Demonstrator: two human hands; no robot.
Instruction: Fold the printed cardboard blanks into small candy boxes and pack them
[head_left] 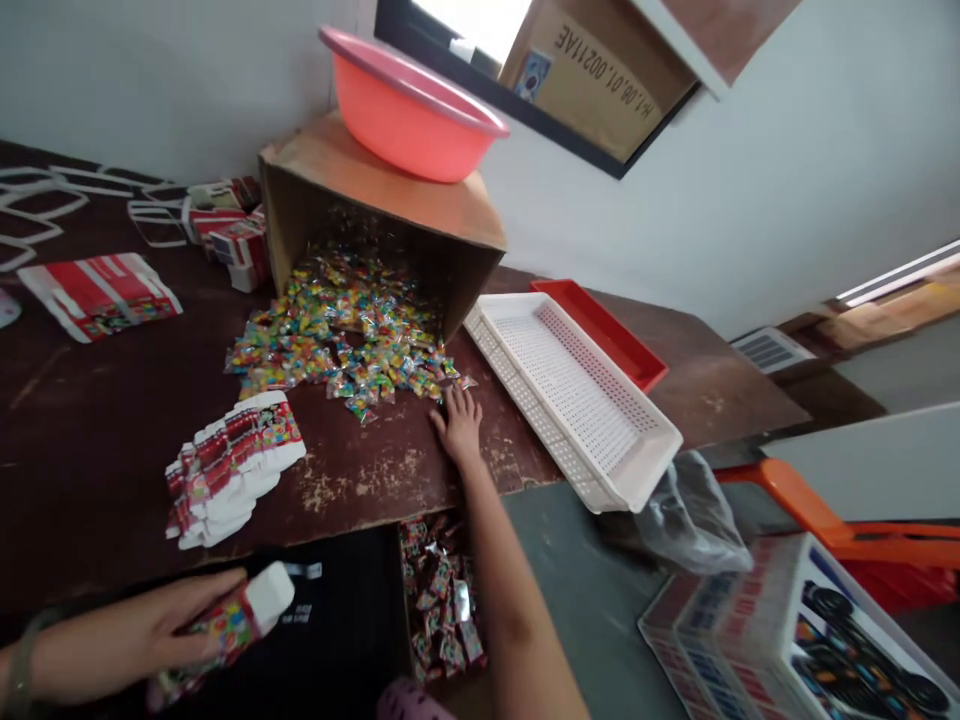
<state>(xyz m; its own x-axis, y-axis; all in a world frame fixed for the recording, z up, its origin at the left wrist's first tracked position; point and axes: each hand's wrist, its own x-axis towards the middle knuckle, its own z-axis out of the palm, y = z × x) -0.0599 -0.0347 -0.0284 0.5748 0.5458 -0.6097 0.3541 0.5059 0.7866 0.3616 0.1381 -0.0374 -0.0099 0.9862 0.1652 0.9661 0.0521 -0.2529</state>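
My left hand [191, 620] is wrapped round a small red and white printed box [244, 618] with its white end flap standing up, low at the left. Farther right, my right hand [459, 425] reaches over the brown table with fingers spread, at the edge of a heap of small candy packets [352, 335]. Its fingertips are beside a packet at the heap's right end. The packets spill from a cardboard box [322, 160] lying on its side. Flattened printed boxes [232, 465] lie overlapped on the table between the heap and my left hand.
A pink basin [420, 110] sits on the cardboard box. Right of it are a white perforated basket [577, 390] and a red tray [600, 330]. Wrapped packets [442, 600] fill a container below the table edge. An orange chair [810, 510] and a plastic crate [735, 620] stand at the right.
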